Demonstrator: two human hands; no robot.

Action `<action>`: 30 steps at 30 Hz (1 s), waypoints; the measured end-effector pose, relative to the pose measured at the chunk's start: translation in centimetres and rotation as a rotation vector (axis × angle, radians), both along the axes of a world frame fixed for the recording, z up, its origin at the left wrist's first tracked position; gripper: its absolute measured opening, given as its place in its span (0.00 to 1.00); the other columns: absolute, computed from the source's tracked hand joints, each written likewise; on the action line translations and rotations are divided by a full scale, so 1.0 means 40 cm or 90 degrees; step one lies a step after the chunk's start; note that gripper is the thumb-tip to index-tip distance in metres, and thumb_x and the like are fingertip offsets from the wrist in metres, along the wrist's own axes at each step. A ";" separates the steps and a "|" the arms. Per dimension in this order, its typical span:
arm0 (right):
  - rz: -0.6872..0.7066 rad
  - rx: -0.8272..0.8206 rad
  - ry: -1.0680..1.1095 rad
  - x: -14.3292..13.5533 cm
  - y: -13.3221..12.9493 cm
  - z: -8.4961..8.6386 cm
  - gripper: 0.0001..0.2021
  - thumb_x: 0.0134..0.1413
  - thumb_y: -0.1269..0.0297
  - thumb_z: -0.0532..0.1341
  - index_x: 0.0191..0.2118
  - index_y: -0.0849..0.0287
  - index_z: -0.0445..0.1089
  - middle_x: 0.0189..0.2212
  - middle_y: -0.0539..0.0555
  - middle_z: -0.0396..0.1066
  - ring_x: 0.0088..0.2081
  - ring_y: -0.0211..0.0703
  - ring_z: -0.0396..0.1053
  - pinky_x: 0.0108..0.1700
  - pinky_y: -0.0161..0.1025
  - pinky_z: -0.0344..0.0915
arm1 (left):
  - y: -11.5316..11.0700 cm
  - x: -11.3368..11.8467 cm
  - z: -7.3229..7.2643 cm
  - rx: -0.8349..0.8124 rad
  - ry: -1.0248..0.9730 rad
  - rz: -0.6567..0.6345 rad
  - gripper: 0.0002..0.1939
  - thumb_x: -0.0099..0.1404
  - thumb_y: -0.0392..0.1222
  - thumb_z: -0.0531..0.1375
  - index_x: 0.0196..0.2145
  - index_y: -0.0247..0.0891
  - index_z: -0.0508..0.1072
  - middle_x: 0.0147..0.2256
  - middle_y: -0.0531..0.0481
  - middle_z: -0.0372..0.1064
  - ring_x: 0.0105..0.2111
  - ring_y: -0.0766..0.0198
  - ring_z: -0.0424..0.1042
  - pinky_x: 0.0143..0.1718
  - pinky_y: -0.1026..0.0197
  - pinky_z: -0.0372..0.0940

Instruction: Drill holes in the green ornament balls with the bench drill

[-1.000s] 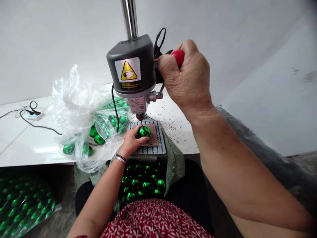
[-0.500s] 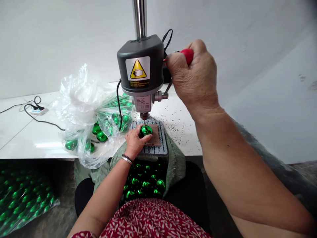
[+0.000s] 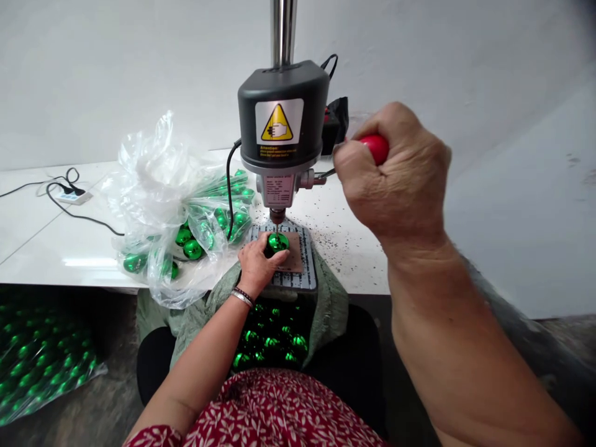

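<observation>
My left hand grips a shiny green ball, thumb on its near side and fingers round its left. The ball sits on a brown board lying on the slotted base of a small drill press. Directly above, the thin drill bit reaches down to the ball's top; whether it has entered cannot be made out. My right hand is wrapped round the red-knobbed feed lever at the right of the drill head.
An opened clear plastic bag of green balls lies on the white table, left of the press. Dark shavings are scattered right of the base. A power strip stands far left. More green balls fill a sack on my lap; another bag is at lower left.
My right hand has swung the lever lower and toward me. The left hand still holds the ball under the bit. The view has shifted slightly, so the press appears further right.
</observation>
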State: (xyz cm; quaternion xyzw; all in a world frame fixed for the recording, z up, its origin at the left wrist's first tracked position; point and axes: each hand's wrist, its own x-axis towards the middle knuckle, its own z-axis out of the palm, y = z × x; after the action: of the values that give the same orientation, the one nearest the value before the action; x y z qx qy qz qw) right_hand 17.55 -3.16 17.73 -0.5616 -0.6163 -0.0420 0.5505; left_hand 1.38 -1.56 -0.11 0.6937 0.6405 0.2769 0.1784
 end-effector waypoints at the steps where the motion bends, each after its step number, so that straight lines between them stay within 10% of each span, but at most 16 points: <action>1: 0.003 0.017 -0.022 0.004 -0.007 -0.012 0.08 0.54 0.66 0.56 0.27 0.60 0.57 0.20 0.44 0.52 0.25 0.27 0.48 0.34 0.33 0.52 | 0.000 0.000 0.001 -0.001 0.001 0.000 0.26 0.61 0.51 0.66 0.54 0.39 0.74 0.42 0.42 0.77 0.46 0.49 0.72 0.51 0.50 0.61; 30: -0.060 0.221 -0.061 -0.018 -0.035 -0.227 0.04 0.58 0.62 0.56 0.36 0.55 0.63 0.26 0.49 0.66 0.27 0.33 0.63 0.31 0.35 0.62 | -0.006 0.005 -0.003 0.004 -0.016 0.012 0.24 0.60 0.51 0.66 0.52 0.42 0.74 0.38 0.46 0.76 0.45 0.50 0.72 0.50 0.52 0.61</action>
State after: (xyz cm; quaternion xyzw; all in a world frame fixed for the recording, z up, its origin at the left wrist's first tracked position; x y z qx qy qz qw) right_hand 16.84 -4.56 8.66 -0.4841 -0.5981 -0.2000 0.6065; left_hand 1.58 -1.80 -0.21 0.6849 0.6437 0.2892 0.1813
